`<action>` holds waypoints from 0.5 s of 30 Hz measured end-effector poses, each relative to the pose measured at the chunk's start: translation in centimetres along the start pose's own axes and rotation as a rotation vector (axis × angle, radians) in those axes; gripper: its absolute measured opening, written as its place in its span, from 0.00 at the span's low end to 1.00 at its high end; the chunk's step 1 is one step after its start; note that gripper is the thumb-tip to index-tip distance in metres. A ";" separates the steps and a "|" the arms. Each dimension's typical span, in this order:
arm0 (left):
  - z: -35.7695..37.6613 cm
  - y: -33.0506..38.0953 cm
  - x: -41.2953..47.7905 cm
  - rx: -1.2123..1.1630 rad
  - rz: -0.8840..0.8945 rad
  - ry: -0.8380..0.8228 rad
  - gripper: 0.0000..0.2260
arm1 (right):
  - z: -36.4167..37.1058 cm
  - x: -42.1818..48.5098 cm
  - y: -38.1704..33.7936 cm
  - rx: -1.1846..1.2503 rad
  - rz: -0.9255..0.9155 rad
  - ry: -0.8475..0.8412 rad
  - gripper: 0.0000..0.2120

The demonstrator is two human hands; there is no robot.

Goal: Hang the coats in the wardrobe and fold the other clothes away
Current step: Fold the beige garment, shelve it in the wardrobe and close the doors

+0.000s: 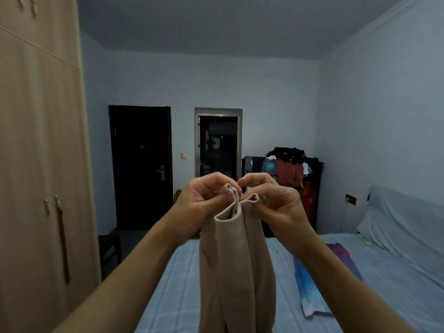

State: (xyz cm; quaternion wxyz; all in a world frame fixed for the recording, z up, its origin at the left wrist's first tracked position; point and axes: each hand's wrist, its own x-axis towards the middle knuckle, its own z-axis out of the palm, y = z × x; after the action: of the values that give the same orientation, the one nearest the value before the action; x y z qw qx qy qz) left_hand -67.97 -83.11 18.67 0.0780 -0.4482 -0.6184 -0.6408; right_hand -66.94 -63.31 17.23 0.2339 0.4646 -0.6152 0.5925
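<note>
Matt beige cloth garment [235, 267] — pale wood-grain wardrobe [36, 140], quilted bed [173, 284].

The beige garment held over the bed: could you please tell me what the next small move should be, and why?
The left hand and right hand pinch the beige garment close together, so its top edge bunches while the rest hangs above the bed. I would probably draw the hands apart to straighten that edge.
</note>
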 end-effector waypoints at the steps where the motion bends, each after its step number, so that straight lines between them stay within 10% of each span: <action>1: 0.1 -0.1 0.0 -0.029 -0.007 0.004 0.09 | 0.1 0.0 0.0 0.006 0.001 0.011 0.05; 6: 0.6 -0.7 -0.1 -0.144 -0.042 0.048 0.15 | 0.7 -0.3 -0.3 0.081 0.023 0.002 0.06; 15: 0.2 -0.4 -0.8 0.396 -0.061 0.299 0.22 | 1.0 -1.3 -0.9 0.154 0.128 -0.060 0.03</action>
State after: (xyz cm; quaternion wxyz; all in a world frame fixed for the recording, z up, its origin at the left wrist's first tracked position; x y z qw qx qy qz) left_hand -67.64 -83.21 17.83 0.2357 -0.3057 -0.7267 -0.5683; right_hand -65.33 -63.77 16.37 0.1407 0.4585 -0.6029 0.6376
